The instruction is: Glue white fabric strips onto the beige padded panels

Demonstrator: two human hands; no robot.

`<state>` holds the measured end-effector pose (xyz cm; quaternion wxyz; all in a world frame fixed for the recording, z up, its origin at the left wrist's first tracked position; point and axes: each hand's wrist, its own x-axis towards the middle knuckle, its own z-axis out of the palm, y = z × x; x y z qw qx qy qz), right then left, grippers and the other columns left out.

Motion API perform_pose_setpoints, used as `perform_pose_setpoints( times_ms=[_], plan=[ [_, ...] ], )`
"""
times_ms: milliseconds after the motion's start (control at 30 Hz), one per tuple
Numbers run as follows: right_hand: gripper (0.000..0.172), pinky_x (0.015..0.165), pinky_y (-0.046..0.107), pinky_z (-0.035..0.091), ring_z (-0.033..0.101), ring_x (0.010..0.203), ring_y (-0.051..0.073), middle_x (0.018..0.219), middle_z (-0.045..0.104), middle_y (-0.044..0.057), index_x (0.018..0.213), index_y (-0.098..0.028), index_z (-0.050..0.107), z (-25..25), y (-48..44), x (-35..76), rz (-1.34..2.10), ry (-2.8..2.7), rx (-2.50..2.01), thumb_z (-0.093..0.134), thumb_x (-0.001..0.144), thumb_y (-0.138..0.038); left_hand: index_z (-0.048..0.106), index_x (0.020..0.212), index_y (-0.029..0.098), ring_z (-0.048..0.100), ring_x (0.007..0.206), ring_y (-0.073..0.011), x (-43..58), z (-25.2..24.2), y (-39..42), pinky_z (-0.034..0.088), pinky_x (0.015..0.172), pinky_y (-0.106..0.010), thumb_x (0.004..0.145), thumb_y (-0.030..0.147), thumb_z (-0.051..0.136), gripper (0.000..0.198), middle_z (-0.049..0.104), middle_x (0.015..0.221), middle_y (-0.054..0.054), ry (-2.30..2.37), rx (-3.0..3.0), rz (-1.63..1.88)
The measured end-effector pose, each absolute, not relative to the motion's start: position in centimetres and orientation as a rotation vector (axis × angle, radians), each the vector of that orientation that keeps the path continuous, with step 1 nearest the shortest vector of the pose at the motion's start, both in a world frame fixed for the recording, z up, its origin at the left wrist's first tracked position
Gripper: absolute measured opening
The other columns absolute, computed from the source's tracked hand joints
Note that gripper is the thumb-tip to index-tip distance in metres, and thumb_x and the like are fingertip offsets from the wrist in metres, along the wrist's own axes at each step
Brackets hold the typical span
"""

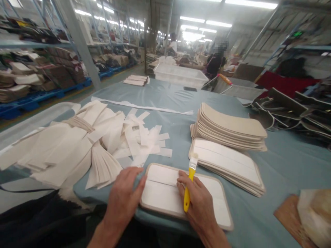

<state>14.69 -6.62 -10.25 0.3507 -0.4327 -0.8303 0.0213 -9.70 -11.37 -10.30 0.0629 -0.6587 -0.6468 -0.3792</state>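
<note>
A beige panel with rounded corners [161, 199], its white facing crossed by a lengthwise seam, lies at the table's near edge. At its left end is my left hand [123, 196], fingers apart, with the thumb against the rim. My right hand [200, 201] holds a paintbrush [190, 179] with a yellow handle, its pale bristles pointing away from me. The fingertips of that hand also rest on the panel's white facing. Just beyond, to the right, sits a stack of similar white-faced panels [227, 158].
Behind that stack is a taller pile of beige panels [230, 124]. Cream fabric pieces [64, 144] and loose white strips [139, 137] cover the left side. A long strip [144, 106] crosses the blue-grey table [178, 120]. Dark curved pieces [289, 110] lie far right.
</note>
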Motion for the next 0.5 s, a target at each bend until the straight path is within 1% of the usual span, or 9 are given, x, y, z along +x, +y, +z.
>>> perform_pose_setpoints(
  times_ms=[33,100,167,267,333,400,500],
  plan=[
    [0.015,0.079,0.038,0.061,0.074,0.096,0.026,0.117,0.079,0.010,0.102,-0.023,0.067,-10.3,-6.8,15.0,0.053,-2.141,-1.127,0.052,0.104,-0.024,0.065,0.111,0.019,0.070,0.098,-0.0269,-10.9,-10.1,-10.6,0.058,0.088,-0.042,0.099,0.036,0.055,0.022,0.073,0.103,-0.009,-2.039,-1.956,-1.065],
    [0.012,0.082,0.040,0.061,0.074,0.098,0.026,0.118,0.078,0.010,0.104,-0.023,0.066,-10.3,-7.0,15.4,0.049,-2.120,-1.139,0.054,0.103,-0.023,0.064,0.116,0.017,0.070,0.099,-0.0300,-12.8,-9.6,-9.2,0.057,0.089,-0.045,0.096,0.044,0.058,0.034,0.072,0.107,-0.012,-2.216,-1.896,-0.954],
    [0.009,0.084,0.042,0.060,0.073,0.102,0.027,0.121,0.078,0.010,0.105,-0.023,0.066,-10.4,-7.2,15.8,0.039,-2.090,-1.155,0.057,0.102,-0.023,0.064,0.120,0.016,0.070,0.100,-0.0302,-13.6,-8.9,-7.7,0.056,0.091,-0.045,0.093,0.048,0.060,0.043,0.072,0.113,-0.013,-2.364,-1.870,-0.884],
    [0.007,0.087,0.043,0.059,0.073,0.106,0.029,0.123,0.077,0.011,0.105,-0.023,0.065,-10.7,-7.4,16.2,0.025,-2.054,-1.164,0.060,0.100,-0.021,0.065,0.120,0.017,0.069,0.098,-0.0288,-13.0,-7.5,-5.3,0.054,0.091,-0.043,0.090,0.050,0.060,0.046,0.072,0.117,-0.012,-2.535,-1.857,-0.805],
    [0.007,0.090,0.044,0.058,0.073,0.108,0.028,0.124,0.076,0.012,0.105,-0.022,0.064,-10.9,-7.7,16.3,0.027,-2.036,-1.146,0.060,0.100,-0.019,0.067,0.118,0.020,0.069,0.100,-0.0293,-12.0,-6.8,-3.4,0.052,0.089,-0.042,0.089,0.053,0.059,0.045,0.073,0.115,-0.010,-2.639,-1.785,-0.750],
    [0.008,0.090,0.043,0.058,0.073,0.108,0.027,0.125,0.076,0.012,0.105,-0.022,0.064,-10.8,-7.9,16.2,0.039,-2.015,-1.123,0.060,0.100,-0.017,0.068,0.114,0.023,0.069,0.104,-0.0316,-11.2,-6.4,-1.4,0.050,0.088,-0.042,0.089,0.058,0.058,0.044,0.075,0.110,-0.008,-2.757,-1.661,-0.704],
    [0.010,0.089,0.043,0.059,0.073,0.107,0.027,0.127,0.075,0.013,0.105,-0.023,0.063,-10.5,-8.2,16.2,0.050,-1.982,-1.106,0.060,0.099,-0.015,0.071,0.098,0.024,0.069,0.103,-0.0363,-10.8,-6.5,1.4,0.049,0.084,-0.044,0.084,0.065,0.059,0.044,0.077,0.101,-0.010,-2.871,-1.535,-0.672]
  ],
)
